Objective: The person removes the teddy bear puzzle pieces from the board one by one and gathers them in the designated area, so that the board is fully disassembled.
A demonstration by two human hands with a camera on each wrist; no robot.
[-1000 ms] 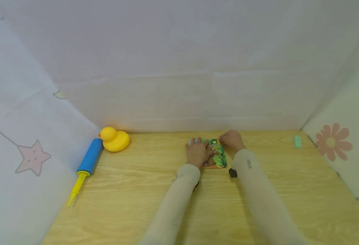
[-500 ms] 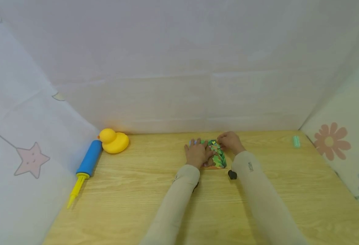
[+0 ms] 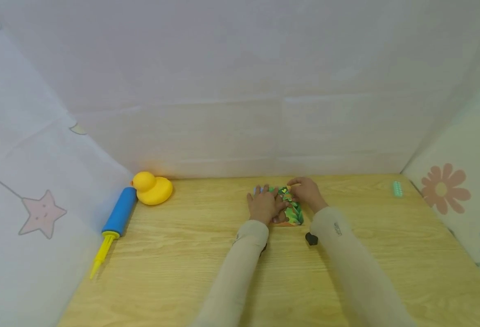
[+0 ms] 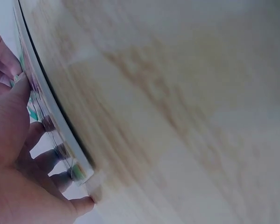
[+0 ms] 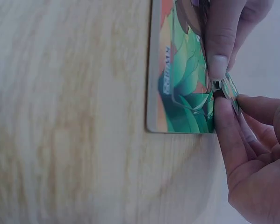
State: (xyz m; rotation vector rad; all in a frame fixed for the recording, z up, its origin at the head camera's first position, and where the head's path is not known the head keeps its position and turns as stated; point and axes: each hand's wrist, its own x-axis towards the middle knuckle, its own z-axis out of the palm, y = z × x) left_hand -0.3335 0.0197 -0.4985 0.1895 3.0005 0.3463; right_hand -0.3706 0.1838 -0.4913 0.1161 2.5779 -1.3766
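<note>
A small jigsaw puzzle (image 3: pixel 295 215) with a green leafy picture and a raised rim lies at the back of the table. My left hand (image 3: pixel 262 206) is spread over its left part, fingers extended and hiding much of it. At the puzzle's upper right edge is my right hand (image 3: pixel 307 193). In the right wrist view, my right hand (image 5: pixel 256 177) pinches a thin puzzle piece (image 5: pixel 233 91) between thumb and finger, tilted up from the board. The left thumb (image 5: pixel 218 65) comes right up to this piece. Piece seams show under the left fingers (image 4: pixel 46 161) in the left wrist view.
A yellow rubber duck (image 3: pixel 155 190) and a blue hand pump (image 3: pixel 120 210) with a yellow nozzle lie at the left. A small mint-green studded block (image 3: pixel 397 189) lies at the far right. White fabric walls (image 3: pixel 223 136) enclose the table (image 3: pixel 191 254).
My right hand has shifted slightly left and nearer over the puzzle's upper right corner. The left hand stays in place on the puzzle.
</note>
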